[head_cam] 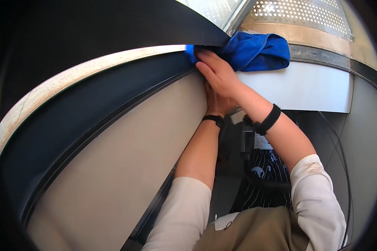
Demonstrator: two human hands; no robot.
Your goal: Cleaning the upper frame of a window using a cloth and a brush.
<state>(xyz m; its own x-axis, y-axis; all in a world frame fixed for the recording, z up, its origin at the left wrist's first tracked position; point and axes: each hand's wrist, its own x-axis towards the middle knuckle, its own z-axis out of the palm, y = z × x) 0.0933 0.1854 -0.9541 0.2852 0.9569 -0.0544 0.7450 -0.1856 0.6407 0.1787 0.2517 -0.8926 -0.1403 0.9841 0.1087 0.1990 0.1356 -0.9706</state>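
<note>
My right hand (218,73) reaches up to the far end of a dark panel edge (113,84), its fingertips hidden in shadow under a large black panel (113,25). Directly below it is my left hand (218,100), partly covered by the right one; its fingers are mostly out of sight against the beige panel (128,150). A folded blue cloth (260,51) lies on the white ledge just beyond my right hand, and a bit of blue also shows left of the fingertips. Whether either hand grips anything is hidden.
A white panel (301,84) stands beyond my arms, below a metal rail (320,56) and a perforated metal sheet (295,12). Beneath my right forearm are a chair with black patterned fabric (267,175) and a brush-like thing (237,117). Dark cables (344,157) hang at the right.
</note>
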